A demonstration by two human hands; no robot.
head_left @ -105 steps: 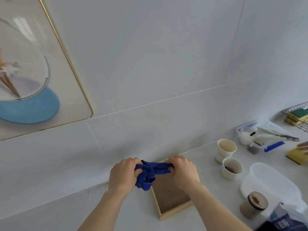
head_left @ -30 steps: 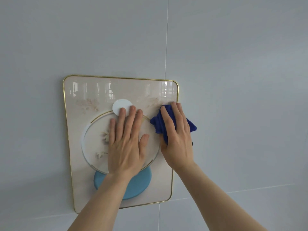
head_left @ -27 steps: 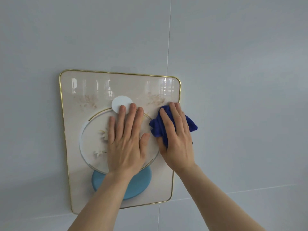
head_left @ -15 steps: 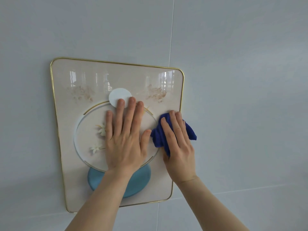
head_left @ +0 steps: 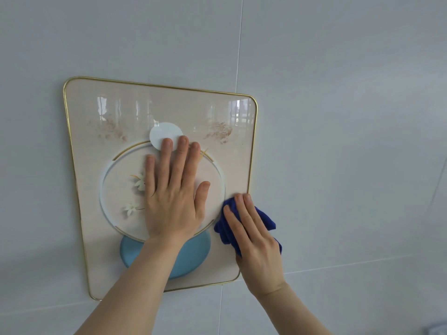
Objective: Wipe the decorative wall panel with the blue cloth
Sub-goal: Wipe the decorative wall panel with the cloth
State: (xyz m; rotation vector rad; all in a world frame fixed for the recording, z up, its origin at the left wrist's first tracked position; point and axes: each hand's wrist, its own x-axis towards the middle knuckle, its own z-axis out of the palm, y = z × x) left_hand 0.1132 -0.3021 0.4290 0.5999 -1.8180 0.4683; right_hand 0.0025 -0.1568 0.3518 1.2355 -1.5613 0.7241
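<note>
A: Right hand (head_left: 254,235) flat, pressing blue cloth (head_left: 264,217) on decorative wall panel (head_left: 79,165), low at right edge. Left hand (head_left: 173,201) open, palm flat mid-panel, bracing.

B: Brownish smears (head_left: 219,132) up top, likely unwiped. Best to keep even pressure, overlap strokes, go upward next. Keep bracing so nothing shifts.

I see a wall (head_left: 338,93) of big pale grey tiles with a soft shine. One thin vertical joint (head_left: 239,44) runs down from the top edge. A horizontal joint (head_left: 350,264) crosses low at the right. A small blurred object (head_left: 436,331) sits in the bottom right corner.
</note>
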